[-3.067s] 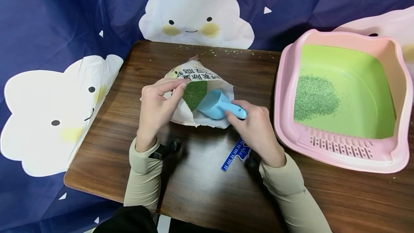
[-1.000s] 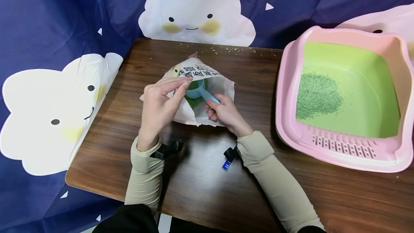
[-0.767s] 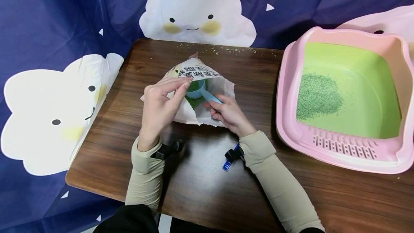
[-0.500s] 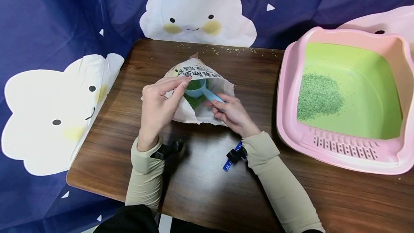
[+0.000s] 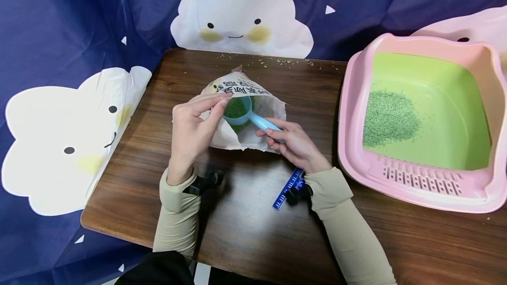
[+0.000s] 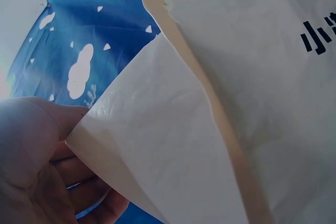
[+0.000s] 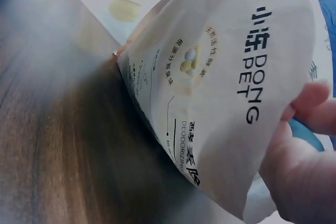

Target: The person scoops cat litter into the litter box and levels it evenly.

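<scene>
A white cat litter bag (image 5: pixel 253 86) with dark printing lies on the table, its torn mouth facing me. My left hand (image 5: pixel 192 129) pinches the upper left edge of that mouth; in the left wrist view the thumb and fingers hold a corner of the bag (image 6: pixel 152 108). My right hand (image 5: pixel 299 146) grips the handle of a light blue scoop (image 5: pixel 259 121). The scoop's bowl is at the bag's mouth and holds green pellets (image 5: pixel 235 108). In the right wrist view the bag's printed side (image 7: pixel 210 93) hides most of the scoop.
To the right stands a pink litter box (image 5: pixel 346 113) with a green inside and a heap of green pellets (image 5: pixel 390 118). A blue ruler-like piece (image 5: pixel 286 192) lies under my right wrist. Loose pellets (image 5: pixel 285 61) are scattered along the table's far edge.
The scoop has gone from the bag's mouth into the bag, and now comes partly back toward me and to the right, with pellets in its bowl. The left hand stays at the bag's edge.
</scene>
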Tool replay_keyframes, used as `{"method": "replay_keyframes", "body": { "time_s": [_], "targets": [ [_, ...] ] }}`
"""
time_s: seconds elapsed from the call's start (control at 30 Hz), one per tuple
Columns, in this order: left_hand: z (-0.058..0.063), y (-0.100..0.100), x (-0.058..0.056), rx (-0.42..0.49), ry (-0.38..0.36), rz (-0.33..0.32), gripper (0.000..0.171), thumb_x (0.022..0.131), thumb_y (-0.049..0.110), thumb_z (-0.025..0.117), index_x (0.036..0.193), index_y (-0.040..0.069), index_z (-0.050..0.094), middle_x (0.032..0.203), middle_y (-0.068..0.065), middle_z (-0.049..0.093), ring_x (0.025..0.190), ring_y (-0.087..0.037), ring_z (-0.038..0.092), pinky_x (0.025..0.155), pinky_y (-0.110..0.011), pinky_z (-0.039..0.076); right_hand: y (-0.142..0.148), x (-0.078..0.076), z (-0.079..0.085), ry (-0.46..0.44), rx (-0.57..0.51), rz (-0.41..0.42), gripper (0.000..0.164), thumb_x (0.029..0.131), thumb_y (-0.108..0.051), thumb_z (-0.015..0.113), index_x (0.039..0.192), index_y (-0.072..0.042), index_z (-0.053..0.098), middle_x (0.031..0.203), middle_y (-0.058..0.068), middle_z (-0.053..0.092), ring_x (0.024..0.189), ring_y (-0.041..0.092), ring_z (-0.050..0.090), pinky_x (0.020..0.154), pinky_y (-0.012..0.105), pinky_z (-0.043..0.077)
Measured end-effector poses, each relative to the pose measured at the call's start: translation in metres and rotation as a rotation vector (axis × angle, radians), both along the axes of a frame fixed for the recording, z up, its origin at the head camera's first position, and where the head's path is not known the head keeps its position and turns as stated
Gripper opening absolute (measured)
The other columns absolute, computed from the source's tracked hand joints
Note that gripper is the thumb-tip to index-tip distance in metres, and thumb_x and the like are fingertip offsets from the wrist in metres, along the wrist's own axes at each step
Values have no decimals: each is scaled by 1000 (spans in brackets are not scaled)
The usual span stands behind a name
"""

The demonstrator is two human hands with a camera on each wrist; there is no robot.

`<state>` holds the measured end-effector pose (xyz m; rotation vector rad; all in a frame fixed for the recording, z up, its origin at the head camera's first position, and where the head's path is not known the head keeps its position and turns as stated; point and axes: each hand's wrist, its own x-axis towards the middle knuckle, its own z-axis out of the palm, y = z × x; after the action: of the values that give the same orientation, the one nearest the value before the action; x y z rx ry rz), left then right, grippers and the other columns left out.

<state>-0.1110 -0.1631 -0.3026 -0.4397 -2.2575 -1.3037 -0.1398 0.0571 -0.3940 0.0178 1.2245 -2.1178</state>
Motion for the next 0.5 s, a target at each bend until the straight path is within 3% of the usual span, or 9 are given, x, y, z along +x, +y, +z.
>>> {"method": "replay_keyframes", "body": {
  "time_s": [0.5],
  "targets": [
    [0,0,-1,9,3,-3,15,90,9,65,98,4,77,97,-7,76,99,-17,70,93,-24,52,16,9,12,52,39,7,48,98,1,45,146,4,35,92,7,71,64,4,57,58,15,53]
  ]
}}
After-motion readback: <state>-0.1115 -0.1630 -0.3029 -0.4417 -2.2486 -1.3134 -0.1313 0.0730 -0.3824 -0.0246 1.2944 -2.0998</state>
